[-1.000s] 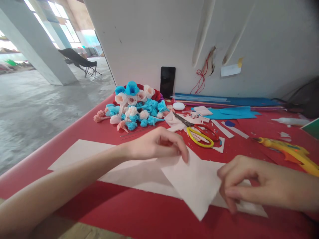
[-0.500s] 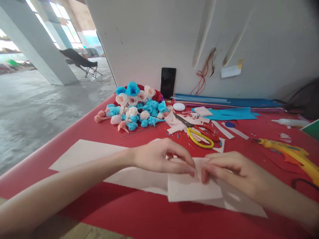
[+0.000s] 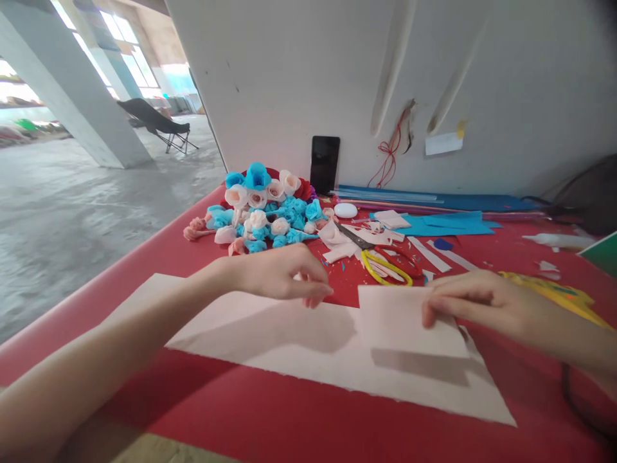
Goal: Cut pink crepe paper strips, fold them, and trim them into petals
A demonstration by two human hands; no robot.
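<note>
My right hand (image 3: pixel 475 302) pinches a small folded sheet of pale pink paper (image 3: pixel 409 325) by its right side, thumb on top. This piece is raised and casts a shadow on the long pale paper strip (image 3: pixel 299 341) lying below it. My left hand (image 3: pixel 284 276) hovers above the upper edge of that strip, fingers loosely bent, a gap between thumb and index, with nothing in it. Scissors with yellow and red handles (image 3: pixel 385 267) lie just beyond the folded piece, among paper scraps (image 3: pixel 340 241). The strip's left part is partly hidden by my left forearm.
Blue and pale paper flowers (image 3: pixel 260 212) are heaped at the back left of the red table (image 3: pixel 241 411). A phone (image 3: pixel 324 164) leans on the white panel. Blue paper (image 3: pixel 448 223) lies behind. A yellow glue gun (image 3: pixel 554 292) is at the right, partly behind my right hand.
My left hand has let go of the folded paper and moved up and left. My right hand has lifted the piece and shifted it right, uncovering more of the strip.
</note>
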